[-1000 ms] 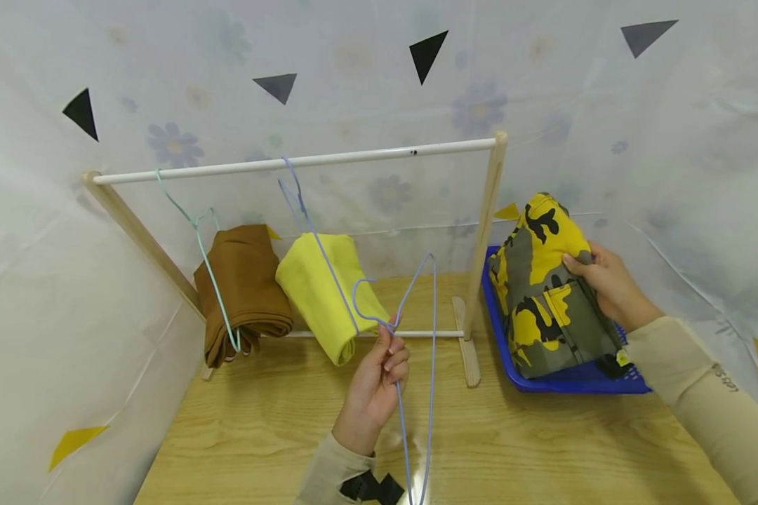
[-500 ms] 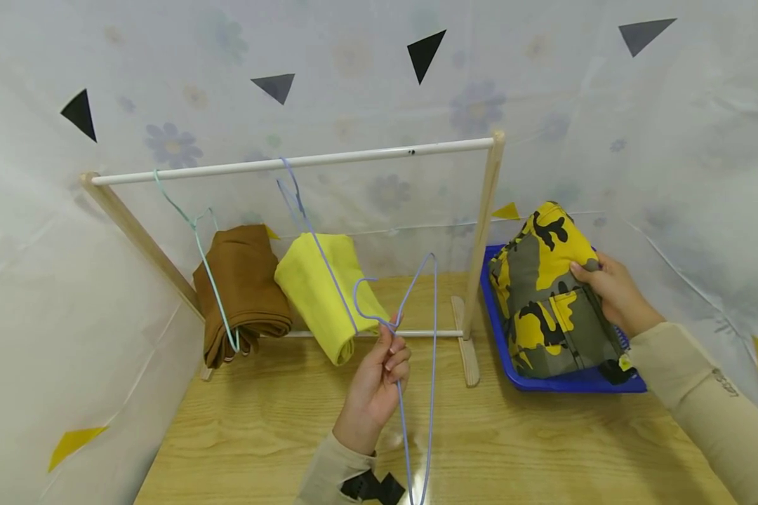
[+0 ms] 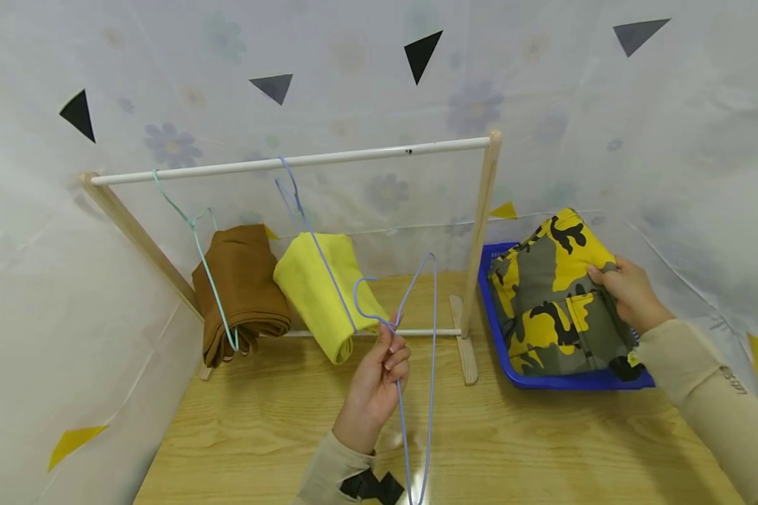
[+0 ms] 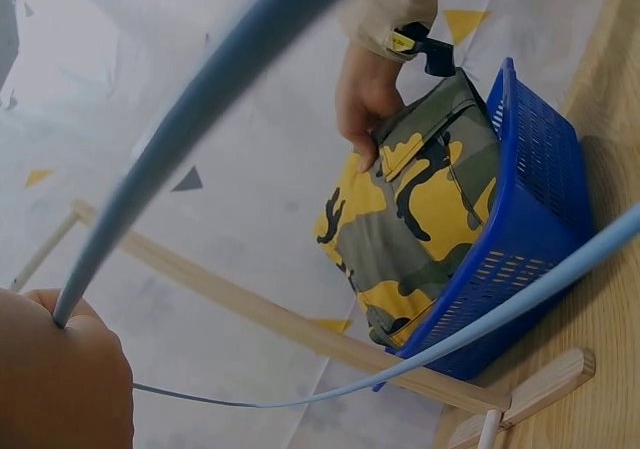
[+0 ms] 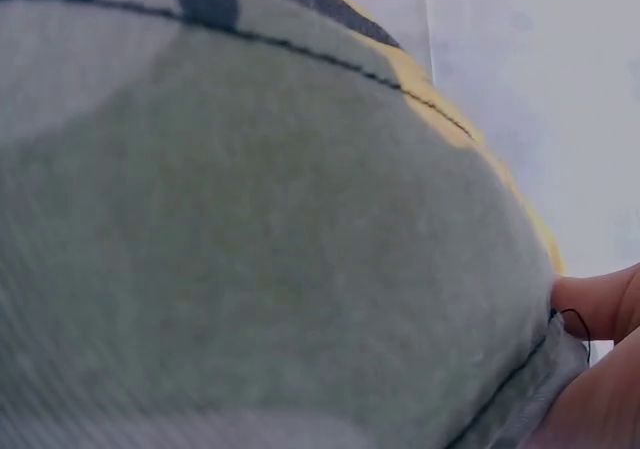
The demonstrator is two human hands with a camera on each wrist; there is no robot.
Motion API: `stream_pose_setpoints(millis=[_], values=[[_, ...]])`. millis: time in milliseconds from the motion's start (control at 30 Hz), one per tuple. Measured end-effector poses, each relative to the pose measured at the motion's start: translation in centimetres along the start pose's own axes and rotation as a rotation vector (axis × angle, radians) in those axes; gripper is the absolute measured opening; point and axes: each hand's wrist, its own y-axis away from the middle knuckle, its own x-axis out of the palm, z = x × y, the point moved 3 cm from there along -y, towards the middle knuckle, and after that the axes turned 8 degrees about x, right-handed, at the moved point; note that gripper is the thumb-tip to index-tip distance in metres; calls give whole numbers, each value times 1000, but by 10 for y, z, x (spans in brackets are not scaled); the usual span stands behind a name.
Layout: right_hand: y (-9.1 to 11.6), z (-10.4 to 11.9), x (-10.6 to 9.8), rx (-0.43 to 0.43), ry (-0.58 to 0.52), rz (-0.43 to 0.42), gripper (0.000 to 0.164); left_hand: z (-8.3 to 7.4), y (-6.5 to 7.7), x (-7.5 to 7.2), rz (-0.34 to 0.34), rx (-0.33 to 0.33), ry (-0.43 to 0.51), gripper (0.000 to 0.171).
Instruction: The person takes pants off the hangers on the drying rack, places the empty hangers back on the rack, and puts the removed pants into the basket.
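Observation:
In the head view my left hand (image 3: 373, 386) pinches a lavender wire hanger (image 3: 432, 365) just below its hook, its long loop reaching down to the frame's bottom edge. At the right, my right hand (image 3: 628, 291) grips the side of a folded camouflage garment (image 3: 543, 280) in yellow, grey and black, thumb on top. The garment sits tilted in a blue plastic basket (image 3: 575, 382); its underside is hidden. Close up in the right wrist view, the grey-green cloth (image 5: 280, 219) fills most of the frame, with finger and thumb at its stitched edge.
A clothes rack with a white rail (image 3: 354, 158) stands across the table (image 3: 278, 435). From it hang a mint hanger (image 3: 205, 259) and another lavender hanger (image 3: 316, 245). Behind them sit a folded brown cloth (image 3: 240, 294) and a rolled yellow cloth (image 3: 328, 294).
My right hand has moved right and slightly down, and the garment's top has tipped lower and flatter into the basket. My left hand and its hanger have stayed put.

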Motion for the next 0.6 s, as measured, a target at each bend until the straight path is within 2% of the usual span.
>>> stream_pose_setpoints(millis=[233, 367, 600], values=[[-1, -5, -5, 37, 73, -50, 46, 1, 1, -1, -13, -4, -4, 40], [-3, -7, -8, 48, 120, -38, 61, 1, 0, -1, -10, -6, -8, 41], [-11, -16, -15, 73, 191, -72, 55, 2, 0, -2, -15, -13, -16, 41]])
